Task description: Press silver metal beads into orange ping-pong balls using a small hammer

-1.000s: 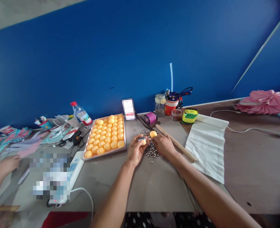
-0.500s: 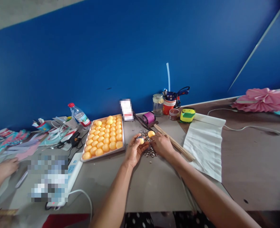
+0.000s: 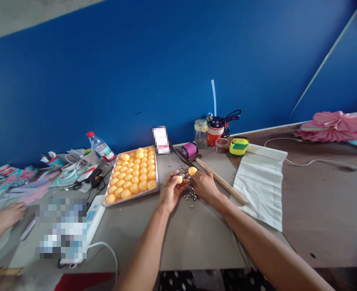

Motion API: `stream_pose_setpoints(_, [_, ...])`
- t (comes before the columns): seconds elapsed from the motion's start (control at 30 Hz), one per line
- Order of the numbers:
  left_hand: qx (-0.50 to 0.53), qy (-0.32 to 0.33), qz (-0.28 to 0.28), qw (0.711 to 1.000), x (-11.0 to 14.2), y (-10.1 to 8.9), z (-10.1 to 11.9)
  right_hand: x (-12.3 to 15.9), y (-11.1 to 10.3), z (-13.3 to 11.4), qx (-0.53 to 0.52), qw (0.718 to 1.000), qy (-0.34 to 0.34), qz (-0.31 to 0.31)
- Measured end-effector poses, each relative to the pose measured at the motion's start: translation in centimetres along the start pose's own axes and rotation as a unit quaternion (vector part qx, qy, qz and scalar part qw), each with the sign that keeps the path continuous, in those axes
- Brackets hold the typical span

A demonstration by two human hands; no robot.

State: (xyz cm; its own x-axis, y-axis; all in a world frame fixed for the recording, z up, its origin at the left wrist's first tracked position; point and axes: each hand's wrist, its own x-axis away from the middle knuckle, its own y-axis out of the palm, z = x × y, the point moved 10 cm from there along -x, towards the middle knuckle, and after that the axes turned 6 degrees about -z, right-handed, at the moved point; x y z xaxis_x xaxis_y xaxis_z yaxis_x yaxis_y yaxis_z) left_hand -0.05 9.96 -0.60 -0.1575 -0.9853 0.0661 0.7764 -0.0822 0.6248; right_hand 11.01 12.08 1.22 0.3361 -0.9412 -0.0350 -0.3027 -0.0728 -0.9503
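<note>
My left hand (image 3: pixel 170 192) is closed around an orange ball (image 3: pixel 179 179) that has a dark, shiny patch on its upper side. My right hand (image 3: pixel 205 185) is bent down over a heap of small silver metal beads (image 3: pixel 190 195), its fingers curled together. What those fingertips pinch, if anything, is too small to make out. Just past them, a second orange ball (image 3: pixel 192 171) rests at the heap, close to the right fingers. To the left stands a shallow box (image 3: pixel 129 198) filled with rows of orange balls (image 3: pixel 135 188).
Wooden sticks (image 3: pixel 222 181) and a white cloth (image 3: pixel 258 190) lie right of my hands. Behind are a purple spool (image 3: pixel 189 150), a glass jar (image 3: pixel 201 135), red cups (image 3: pixel 215 137) and a yellow-green roll (image 3: pixel 238 146). A power strip (image 3: pixel 96 216) and another person's hand (image 3: pixel 10 216) are left.
Both my hands stay nearly in place, with the ball still in the left one. The other person's hand at the far left has shifted slightly to the right.
</note>
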Motion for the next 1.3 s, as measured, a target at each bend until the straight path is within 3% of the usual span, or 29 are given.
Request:
stream_pose_setpoints(0.33, [0.002, 0.001, 0.004, 1.0, -0.1, -0.1, 0.0, 0.0, 0.2, -0.1, -0.022, 1.0, -0.022, 0.008])
stream_pose_setpoints(0.57, [0.006, 0.006, 0.002, 1.0, -0.1, -0.2, 0.1, 0.8, -2.7, 0.8, -0.149, 0.976, -0.032, 0.156])
stream_pose_setpoints(0.63, [0.006, 0.006, -0.001, 1.0, 0.0, -0.1, 0.1, 0.9, -3.1, 1.6, -0.219, 0.959, -0.018, 0.179])
stream_pose_setpoints(0.73, [0.006, 0.006, -0.007, 1.0, 0.1, 0.3, 0.2, 0.5, -2.2, 2.6, -0.368, 0.917, 0.013, 0.154])
stream_pose_setpoints(0.9, [0.022, 0.008, 0.0, 1.0, 0.1, 0.3, 0.3, -0.1, -0.2, 1.1, -0.597, 0.801, -0.007, 0.039])
stream_pose_setpoints(1.03, [0.024, 0.008, 0.007, 1.0, 0.0, 0.0, 0.2, 0.1, 0.3, -0.5, -0.689, 0.724, -0.026, -0.02])
stream_pose_setpoints(1.17, [0.008, 0.009, -0.003, 1.0, 0.1, 0.1, 0.1, 0.4, 0.6, -1.3, -0.716, 0.697, -0.023, -0.044])
stream_pose_setpoints(1.3, [-0.014, 0.014, -0.01, 1.0, 0.2, 0.4, 0.2, 0.4, 0.8, -0.9, -0.709, 0.705, -0.01, -0.028])
